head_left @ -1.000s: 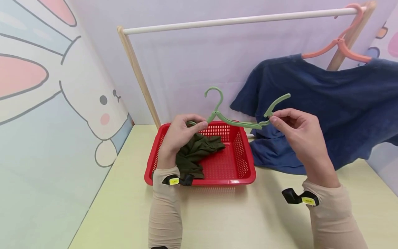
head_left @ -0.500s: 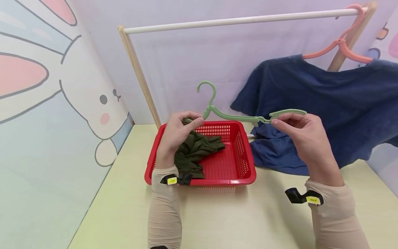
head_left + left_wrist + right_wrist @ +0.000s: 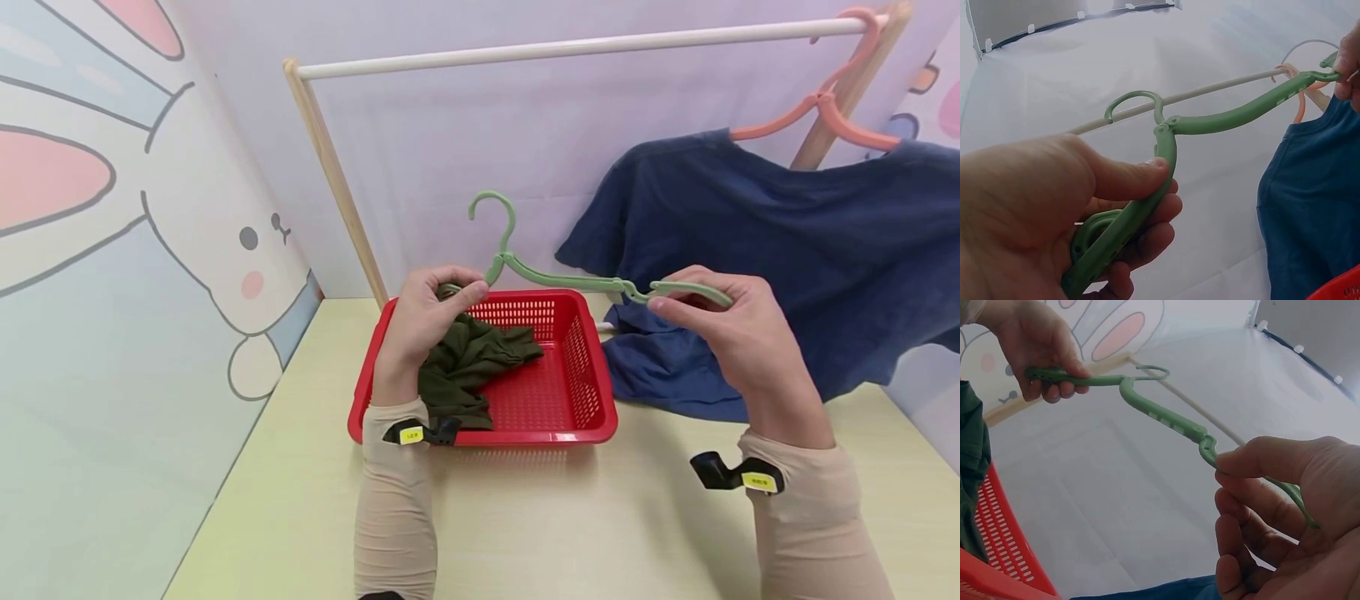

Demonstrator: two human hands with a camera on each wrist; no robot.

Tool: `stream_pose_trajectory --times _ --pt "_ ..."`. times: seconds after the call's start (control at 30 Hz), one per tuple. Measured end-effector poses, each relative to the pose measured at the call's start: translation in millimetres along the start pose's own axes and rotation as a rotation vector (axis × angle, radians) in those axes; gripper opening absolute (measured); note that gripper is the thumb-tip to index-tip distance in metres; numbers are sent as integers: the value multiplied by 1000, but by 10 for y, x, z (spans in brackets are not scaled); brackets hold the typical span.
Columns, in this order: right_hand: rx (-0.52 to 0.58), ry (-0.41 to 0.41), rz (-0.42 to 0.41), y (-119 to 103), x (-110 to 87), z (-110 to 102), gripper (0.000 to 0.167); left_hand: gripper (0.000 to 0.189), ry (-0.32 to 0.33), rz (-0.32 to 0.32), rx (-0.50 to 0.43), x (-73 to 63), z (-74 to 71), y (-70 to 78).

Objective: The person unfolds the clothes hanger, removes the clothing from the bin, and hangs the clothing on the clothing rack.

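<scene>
A green folding clothes hanger point(image 3: 566, 281) is held level above a red basket, its hook pointing up. My left hand point(image 3: 427, 321) grips the hanger's left arm, thumb on top and fingers curled beneath; in the left wrist view that arm's end piece looks folded back within the grip. On the other side my right hand point(image 3: 731, 333) pinches the right arm near its joint between thumb and index finger. The right end piece extends outward from the joint over the palm, as the right wrist view shows. Inside the red basket point(image 3: 600, 425) lies a dark green garment point(image 3: 480, 367).
Behind the basket stands a drying rack with a white rod point(image 3: 525, 52) and wooden posts. At its right end a navy T-shirt point(image 3: 712, 217) hangs on a coral hanger point(image 3: 798, 117), its lower part resting on the pale table point(image 3: 540, 533). A rabbit-painted wall point(image 3: 187, 275) borders the left.
The hanger's right end piece has swung down from sticking up to lying nearly in line with the arm. Both hands moved slightly, the left a little left and the right outward.
</scene>
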State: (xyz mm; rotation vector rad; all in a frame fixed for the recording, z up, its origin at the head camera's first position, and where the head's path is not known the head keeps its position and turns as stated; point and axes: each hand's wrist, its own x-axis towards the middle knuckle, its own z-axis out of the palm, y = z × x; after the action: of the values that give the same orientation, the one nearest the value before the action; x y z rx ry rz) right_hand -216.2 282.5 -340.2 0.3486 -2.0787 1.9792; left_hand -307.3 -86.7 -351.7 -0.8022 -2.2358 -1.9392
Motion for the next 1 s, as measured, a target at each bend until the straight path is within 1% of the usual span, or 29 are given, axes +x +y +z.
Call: stream_pose_trajectory --times 0.17,0.3,0.4,0.6,0.73,0.87,1.0 --pt "-53 1 33 -16 5 -36 17 17 -8 19 10 -25 11 66" --pt "-72 -9 35 -27 2 -57 17 17 -10 35 27 -29 24 84" --pt "-73 -20 35 -24 0 -47 18 18 -4 41 11 -26 31 77" --pt "-129 -47 37 -5 4 -7 18 18 23 47 -44 -26 46 61" --pt "-150 -51 43 -6 5 -4 18 17 29 52 -60 -22 49 49" --pt "-140 -55 61 -19 8 -29 20 18 22 62 -45 -21 48 45" --pt "-210 -52 78 -46 -1 -83 21 16 1 63 -18 -21 46 47"
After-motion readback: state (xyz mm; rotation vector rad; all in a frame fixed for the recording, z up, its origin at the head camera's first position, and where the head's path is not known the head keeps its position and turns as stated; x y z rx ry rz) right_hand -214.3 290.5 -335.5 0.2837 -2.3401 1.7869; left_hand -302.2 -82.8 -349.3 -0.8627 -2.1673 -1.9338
